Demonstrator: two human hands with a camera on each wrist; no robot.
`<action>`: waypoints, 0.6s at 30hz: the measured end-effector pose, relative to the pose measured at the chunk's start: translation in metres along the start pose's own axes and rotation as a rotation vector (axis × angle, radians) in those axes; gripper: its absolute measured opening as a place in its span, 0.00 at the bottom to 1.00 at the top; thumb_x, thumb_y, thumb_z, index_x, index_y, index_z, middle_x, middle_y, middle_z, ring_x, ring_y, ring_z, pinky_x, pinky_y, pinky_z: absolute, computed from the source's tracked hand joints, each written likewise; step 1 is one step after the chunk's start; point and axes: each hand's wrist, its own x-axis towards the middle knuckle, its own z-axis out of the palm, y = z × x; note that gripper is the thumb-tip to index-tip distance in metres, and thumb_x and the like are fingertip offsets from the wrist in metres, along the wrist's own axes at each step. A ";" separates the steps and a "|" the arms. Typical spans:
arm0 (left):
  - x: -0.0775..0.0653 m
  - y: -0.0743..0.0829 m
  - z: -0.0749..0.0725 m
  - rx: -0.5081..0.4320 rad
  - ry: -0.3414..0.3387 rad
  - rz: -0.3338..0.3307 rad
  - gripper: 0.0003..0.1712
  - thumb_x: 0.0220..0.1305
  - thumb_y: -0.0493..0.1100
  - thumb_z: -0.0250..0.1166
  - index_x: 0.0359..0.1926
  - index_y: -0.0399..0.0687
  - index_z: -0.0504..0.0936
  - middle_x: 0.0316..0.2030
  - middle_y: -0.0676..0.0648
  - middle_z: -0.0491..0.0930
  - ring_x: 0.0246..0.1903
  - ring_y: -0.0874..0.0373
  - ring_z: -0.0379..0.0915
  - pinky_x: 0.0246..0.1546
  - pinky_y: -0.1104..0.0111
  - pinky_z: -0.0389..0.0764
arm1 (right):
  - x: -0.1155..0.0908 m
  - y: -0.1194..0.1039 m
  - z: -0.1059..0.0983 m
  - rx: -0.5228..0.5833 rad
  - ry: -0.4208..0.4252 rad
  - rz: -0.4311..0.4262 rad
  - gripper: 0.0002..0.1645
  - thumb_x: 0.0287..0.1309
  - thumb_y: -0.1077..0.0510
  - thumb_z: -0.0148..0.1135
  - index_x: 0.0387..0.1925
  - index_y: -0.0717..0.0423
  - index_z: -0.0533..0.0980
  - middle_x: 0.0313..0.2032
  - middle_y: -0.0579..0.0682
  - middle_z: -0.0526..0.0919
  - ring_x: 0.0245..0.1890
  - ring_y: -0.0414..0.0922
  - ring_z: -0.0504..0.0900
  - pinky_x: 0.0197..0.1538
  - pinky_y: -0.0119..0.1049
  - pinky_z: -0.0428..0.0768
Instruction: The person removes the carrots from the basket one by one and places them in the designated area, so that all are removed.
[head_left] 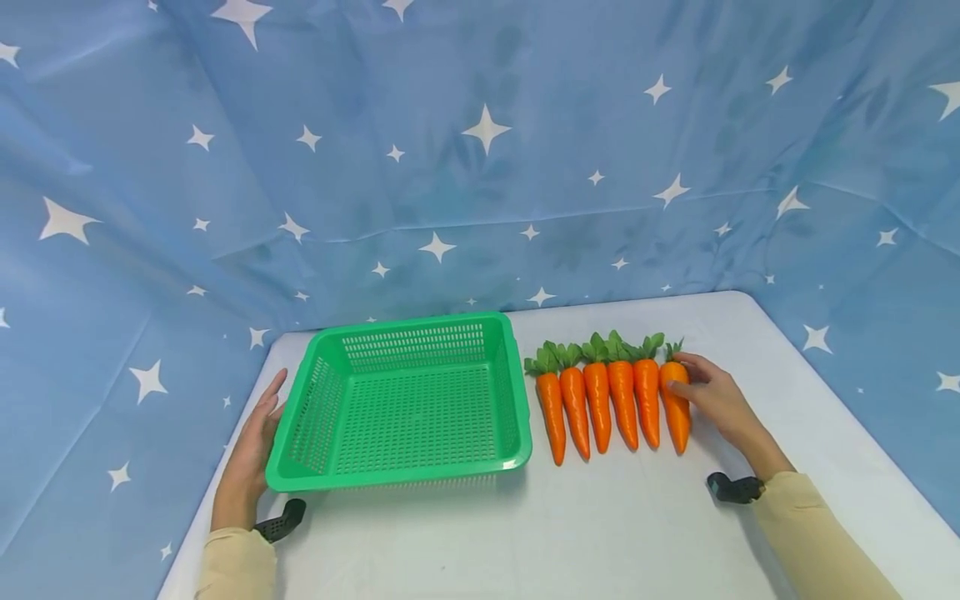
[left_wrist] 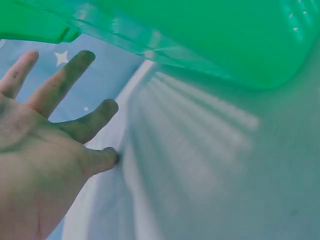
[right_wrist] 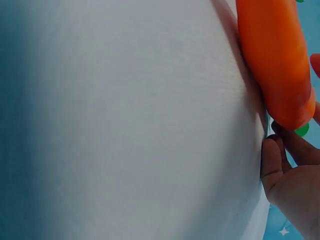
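Observation:
A row of orange carrots [head_left: 622,400] with green leafy tops lies on the table, just right of a green plastic basket [head_left: 416,417]. My right hand [head_left: 716,400] is at the rightmost carrot [head_left: 677,417], gripping its upper end, thumb across its front and fingers by the leaves. That carrot [right_wrist: 275,55] looms large in the right wrist view, fingers close around its thick end. My left hand [head_left: 251,454] rests along the basket's left side. Seen from the left wrist, its fingers are spread and the palm holds nothing, with the basket wall [left_wrist: 200,30] above.
The white table [head_left: 600,533] has a rounded far right corner. Blue cloth with white stars [head_left: 480,183] hangs behind and beside it. Slots cover the basket's floor and walls. Each wrist carries a black camera band [head_left: 281,521].

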 end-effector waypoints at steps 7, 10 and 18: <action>-0.006 0.017 -0.006 -0.003 0.027 0.094 0.36 0.89 0.55 0.42 0.88 0.62 0.42 0.67 0.61 0.75 0.71 0.58 0.64 0.61 0.71 0.74 | -0.003 0.001 -0.002 -0.008 0.022 -0.017 0.43 0.81 0.47 0.56 0.83 0.65 0.54 0.78 0.76 0.54 0.74 0.76 0.55 0.68 0.78 0.60; -0.008 0.031 -0.006 -0.008 0.072 0.165 0.37 0.89 0.52 0.46 0.88 0.53 0.44 0.65 0.58 0.81 0.67 0.60 0.72 0.61 0.71 0.75 | -0.003 0.002 -0.003 -0.004 0.034 -0.023 0.43 0.82 0.46 0.55 0.84 0.64 0.54 0.79 0.75 0.52 0.74 0.77 0.54 0.68 0.79 0.61; -0.006 0.073 0.006 0.089 0.158 0.281 0.37 0.88 0.47 0.52 0.87 0.50 0.48 0.65 0.52 0.81 0.64 0.62 0.75 0.59 0.73 0.77 | -0.001 0.001 -0.009 -0.014 0.080 -0.027 0.42 0.84 0.44 0.49 0.84 0.64 0.53 0.79 0.74 0.52 0.74 0.78 0.55 0.66 0.79 0.63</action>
